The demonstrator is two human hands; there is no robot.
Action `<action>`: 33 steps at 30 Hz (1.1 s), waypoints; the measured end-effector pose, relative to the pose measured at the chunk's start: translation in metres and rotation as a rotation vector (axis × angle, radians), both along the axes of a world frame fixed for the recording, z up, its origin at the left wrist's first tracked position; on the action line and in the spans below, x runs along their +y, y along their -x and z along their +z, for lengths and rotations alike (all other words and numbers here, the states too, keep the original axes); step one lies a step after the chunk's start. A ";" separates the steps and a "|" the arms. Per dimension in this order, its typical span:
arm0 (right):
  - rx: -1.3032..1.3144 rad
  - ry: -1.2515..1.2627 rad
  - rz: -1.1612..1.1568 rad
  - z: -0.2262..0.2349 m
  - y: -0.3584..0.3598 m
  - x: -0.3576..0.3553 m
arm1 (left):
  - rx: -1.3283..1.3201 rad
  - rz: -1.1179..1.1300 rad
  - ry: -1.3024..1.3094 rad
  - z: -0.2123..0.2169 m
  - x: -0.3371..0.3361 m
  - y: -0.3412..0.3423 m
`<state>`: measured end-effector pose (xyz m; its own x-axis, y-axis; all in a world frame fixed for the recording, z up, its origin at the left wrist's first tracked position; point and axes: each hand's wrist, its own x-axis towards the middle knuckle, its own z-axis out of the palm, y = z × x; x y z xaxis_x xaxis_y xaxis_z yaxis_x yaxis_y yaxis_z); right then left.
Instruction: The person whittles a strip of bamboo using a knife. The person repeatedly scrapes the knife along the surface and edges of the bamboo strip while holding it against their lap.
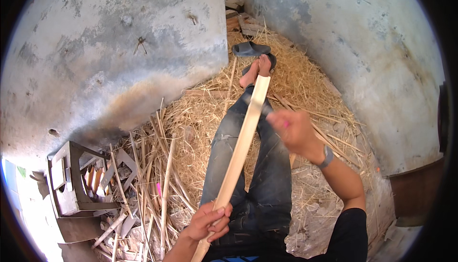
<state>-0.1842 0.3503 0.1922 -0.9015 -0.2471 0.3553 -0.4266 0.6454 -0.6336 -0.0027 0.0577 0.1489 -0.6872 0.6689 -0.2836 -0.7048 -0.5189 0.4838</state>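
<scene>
Long pale bamboo strip point(241, 150) runs lengthwise over the seated person's jeans-clad legs point(267, 166), pointing toward the bare feet point(257, 71). Left hand point(207, 221) has its grip wrapped tight round the strip's near end, likely to steady it. Right hand point(296, 131), beside the strip's middle, is motion-blurred; can't tell its grip. Straw point(200, 109) lies under the strip, slipper point(250, 48) beyond its far end.

Left hand point(207, 223) low near lap, fingers curled shut; right hand point(293, 128) raised, blurred, forearm bent upward.
</scene>
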 end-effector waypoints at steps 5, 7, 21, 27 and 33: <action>0.031 -0.159 0.246 -0.008 -0.036 -0.023 | -0.001 0.027 0.015 -0.004 -0.004 0.003; 0.011 -0.154 0.182 -0.018 -0.018 -0.018 | -0.001 0.039 0.072 -0.003 -0.004 0.001; -0.232 0.259 -0.094 0.015 0.012 0.011 | 0.086 0.008 0.326 0.003 0.011 0.003; -0.150 0.244 -0.155 -0.002 0.030 0.015 | 0.115 -0.033 0.374 0.007 0.017 0.003; -0.182 0.402 -0.171 -0.001 0.049 0.038 | 0.077 -0.027 0.194 -0.004 0.012 0.000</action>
<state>-0.2335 0.3884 0.1913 -0.9737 0.0348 0.2253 -0.1949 0.3850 -0.9021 -0.0028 0.0697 0.1448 -0.6944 0.6251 -0.3565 -0.6743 -0.3921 0.6258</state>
